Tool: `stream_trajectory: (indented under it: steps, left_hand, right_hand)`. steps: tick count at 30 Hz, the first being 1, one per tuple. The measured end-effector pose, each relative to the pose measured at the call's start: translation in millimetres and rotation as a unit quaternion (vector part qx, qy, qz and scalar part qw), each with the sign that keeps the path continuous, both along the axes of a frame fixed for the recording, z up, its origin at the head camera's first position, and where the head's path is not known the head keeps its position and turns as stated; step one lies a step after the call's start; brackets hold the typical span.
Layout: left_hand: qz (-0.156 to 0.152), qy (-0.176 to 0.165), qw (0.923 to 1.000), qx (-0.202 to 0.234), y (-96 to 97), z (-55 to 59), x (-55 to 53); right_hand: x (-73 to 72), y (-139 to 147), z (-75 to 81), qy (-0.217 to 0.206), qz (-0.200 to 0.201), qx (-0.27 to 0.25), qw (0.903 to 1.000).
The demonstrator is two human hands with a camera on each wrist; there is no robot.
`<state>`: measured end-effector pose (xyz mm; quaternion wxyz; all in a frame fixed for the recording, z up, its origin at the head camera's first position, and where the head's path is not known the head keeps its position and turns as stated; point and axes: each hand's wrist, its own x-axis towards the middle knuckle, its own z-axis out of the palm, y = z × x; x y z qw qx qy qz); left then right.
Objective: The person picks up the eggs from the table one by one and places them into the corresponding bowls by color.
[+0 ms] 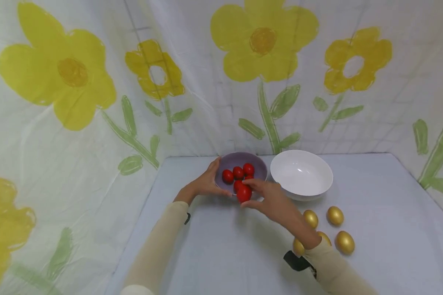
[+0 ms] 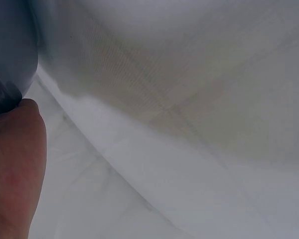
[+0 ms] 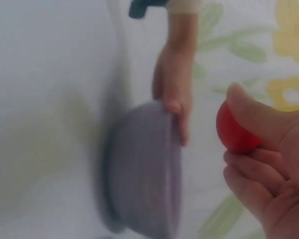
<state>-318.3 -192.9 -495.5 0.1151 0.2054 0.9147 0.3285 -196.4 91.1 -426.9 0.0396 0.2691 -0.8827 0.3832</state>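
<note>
My left hand [image 1: 206,180] grips the left side of a purple bowl [image 1: 260,166]. Its fingers are at the rim, as the right wrist view also shows. Inside the bowl lie several red eggs [image 1: 227,176]. Between the thumb and fingers of my right hand [image 1: 267,200] another red egg [image 1: 244,194] is pinched, over the bowl's near rim in the head view. The right wrist view shows that red egg [image 3: 234,130] above the level of the rim of the bowl [image 3: 144,169]. In the left wrist view only part of the hand [image 2: 15,169] and the bowl's side [image 2: 12,50] appear.
A white bowl [image 1: 302,172] stands right beside the purple one. Several golden eggs [image 1: 345,242] lie on the pale table [image 1: 214,254] at the right, some partly behind my right forearm. A flowered sheet [image 1: 203,61] hangs along the back and sides.
</note>
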Motion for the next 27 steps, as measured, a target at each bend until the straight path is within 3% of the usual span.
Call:
stream_trajectory:
  steps: [5,11,17,27]
  left_hand:
    - [0.004,-0.003,1.0000,-0.001,-0.2,-0.1,1.9]
    - [0.000,-0.010,1.0000,-0.001,-1.3,-2.0,5.1]
    - [0.002,-0.012,0.9999,-0.004,-2.9,0.8,4.5]
    - [-0.016,-0.006,0.9996,0.022,-1.7,2.7,2.8]
  right_hand:
    - [-27.1,3.0,27.0,0.067,0.010,0.012,0.9977]
    - [-58.0,-11.6,38.8,0.052,0.043,0.032,0.9972]
    - [-80.3,-34.5,26.5,0.033,0.074,0.092,0.9925]
    - [-98.4,-56.7,-7.9,0.023,0.102,0.205,0.9731]
